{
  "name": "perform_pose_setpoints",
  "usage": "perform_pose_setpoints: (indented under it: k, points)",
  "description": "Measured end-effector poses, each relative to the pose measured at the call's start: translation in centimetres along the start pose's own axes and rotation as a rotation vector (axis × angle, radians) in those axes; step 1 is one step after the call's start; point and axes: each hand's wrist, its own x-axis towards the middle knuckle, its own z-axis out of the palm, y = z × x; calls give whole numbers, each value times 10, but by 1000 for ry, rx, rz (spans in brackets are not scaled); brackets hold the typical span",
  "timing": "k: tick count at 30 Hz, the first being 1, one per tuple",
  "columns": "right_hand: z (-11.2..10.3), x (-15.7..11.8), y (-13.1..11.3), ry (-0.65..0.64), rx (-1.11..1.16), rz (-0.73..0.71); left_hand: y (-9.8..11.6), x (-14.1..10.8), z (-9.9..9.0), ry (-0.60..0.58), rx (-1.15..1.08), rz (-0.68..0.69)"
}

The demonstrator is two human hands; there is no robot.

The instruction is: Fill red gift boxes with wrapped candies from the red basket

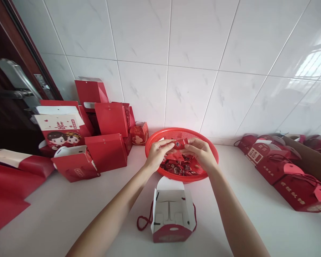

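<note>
Pinched between both hands is a small red wrapped candy with a dark mark on its wrapper. My left hand grips its left end, and my right hand has the other end, fingers closed. Both are above a red plastic basket, in which a pile of red wrapped sweets lies. Nearer to me, between my forearms, stands a red and white gift box with its top open. White flaps show at its bottom, and dark red cord handles hang at its sides.
Red paper boxes stand grouped at the left, near a dark door with a metal handle. A small patterned box is beside the basket. Closed red gift boxes line the right side, by a brown carton. White tiles rise behind.
</note>
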Motion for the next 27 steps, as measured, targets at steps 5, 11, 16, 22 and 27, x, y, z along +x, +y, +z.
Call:
perform_pose_setpoints:
  k: [5, 11, 16, 22, 27]
  points:
    - [-1, 0, 2, -20, 1, 55, -3, 2, 0, 66, 32, 99]
    - [-4, -2, 3, -13, -60, 53, -3, 1, -2, 50, 59, 99]
    - [2, -4, -1, 75, -97, -42, 3, 1, -3, -45, -108, -21]
    - [18, -7, -4, 41, -136, -93, 9, -1, -3, -183, -89, -132]
    - [14, -6, -6, 35, -219, -91, 7, -1, 0, -103, -106, -116]
